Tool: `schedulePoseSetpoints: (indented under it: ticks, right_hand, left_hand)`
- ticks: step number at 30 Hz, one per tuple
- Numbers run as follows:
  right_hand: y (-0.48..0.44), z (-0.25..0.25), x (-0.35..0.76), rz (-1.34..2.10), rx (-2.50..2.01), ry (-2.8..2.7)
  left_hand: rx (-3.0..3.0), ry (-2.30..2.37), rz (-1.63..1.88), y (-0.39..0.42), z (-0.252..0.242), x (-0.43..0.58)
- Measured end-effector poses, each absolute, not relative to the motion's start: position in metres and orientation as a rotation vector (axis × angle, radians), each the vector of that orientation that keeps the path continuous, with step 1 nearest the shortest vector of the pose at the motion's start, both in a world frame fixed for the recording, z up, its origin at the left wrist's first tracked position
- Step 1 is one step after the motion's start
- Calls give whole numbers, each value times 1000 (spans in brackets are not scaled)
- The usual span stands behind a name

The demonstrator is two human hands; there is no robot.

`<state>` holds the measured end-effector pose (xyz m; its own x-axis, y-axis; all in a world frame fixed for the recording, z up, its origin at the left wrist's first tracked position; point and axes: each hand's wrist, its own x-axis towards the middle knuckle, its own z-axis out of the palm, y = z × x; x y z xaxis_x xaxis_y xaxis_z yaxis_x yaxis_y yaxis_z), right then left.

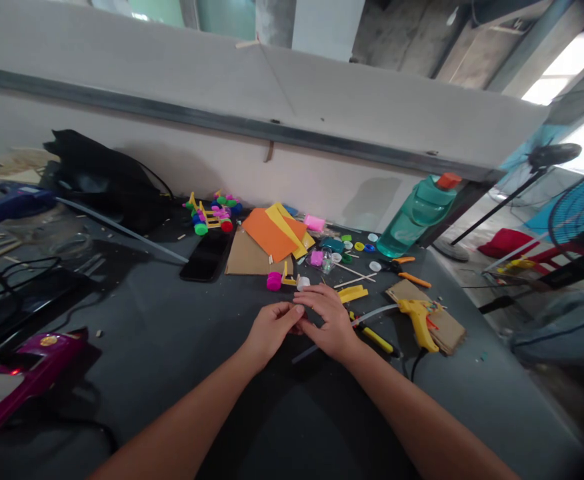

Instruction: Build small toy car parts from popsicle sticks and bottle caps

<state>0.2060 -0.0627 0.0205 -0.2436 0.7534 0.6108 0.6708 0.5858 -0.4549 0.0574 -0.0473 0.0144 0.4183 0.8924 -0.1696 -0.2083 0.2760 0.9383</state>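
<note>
My left hand [271, 331] and my right hand [329, 325] meet low over the dark table, fingertips touching. Both are closed in a pinch; whatever lies between the fingers is hidden. Just beyond them is a small yellow piece [288, 277] with a pink cap [273, 281] and a white cap [303, 283]. A translucent glue stick [379, 311] runs from the yellow glue gun [417, 322] toward my right hand. Beside that hand lie a yellow-and-black tool [378, 339] and a flat yellow piece [353, 294].
Orange paper [269, 233] lies on cardboard [247, 257] at the back, near a black phone [206, 257] and small wheeled toys [211, 218]. A teal bottle [412, 217] and orange-handled pliers [415, 279] are at right. A magenta device [37, 367] stands left.
</note>
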Motion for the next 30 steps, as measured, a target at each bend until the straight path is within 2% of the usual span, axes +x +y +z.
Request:
schedulePoseSetpoints:
  ticks: [8,30]
  right_hand:
    - [-64,26,206,129,-1154,-1929]
    - [-64,21,206,134,-1144,-1974]
  left_hand:
    - [875,766,882,-47,17,56]
    - [929,778,809,-48,19,55]
